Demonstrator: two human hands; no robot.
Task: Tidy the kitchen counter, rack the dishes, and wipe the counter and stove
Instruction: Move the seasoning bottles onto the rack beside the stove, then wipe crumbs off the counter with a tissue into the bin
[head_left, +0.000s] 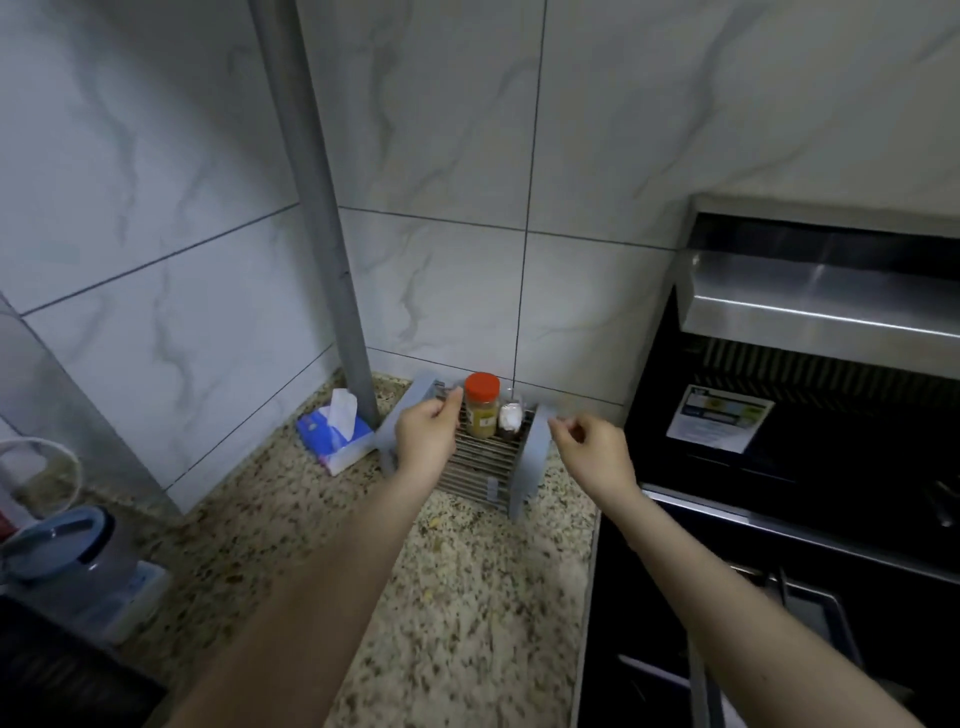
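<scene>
So the little rack (488, 462), grey end panels with metal bars between them, sat at the back of the speckled granite bench (467, 597), right up near the tiled wall (597, 156). Two things stood on it at the back: a spice jar (482, 405) with an orange lid and yellowish powder inside, and a small white-topped shaker (510, 417) touching it on the right.

The left hand (426, 436) was at the rack's left end, fingers curled onto the top bar by the panel, gripping it as far as I could see. The right hand (592, 449) was just beside the right panel, fingers curled and pinching at its top edge, though it was blurry there.

A blue tissue pack (335, 436) lay left of the rack, beside a grey pipe (311, 208). The black stove unit (779, 441) was on the right, a blue-lidded container (62, 561) far left.
</scene>
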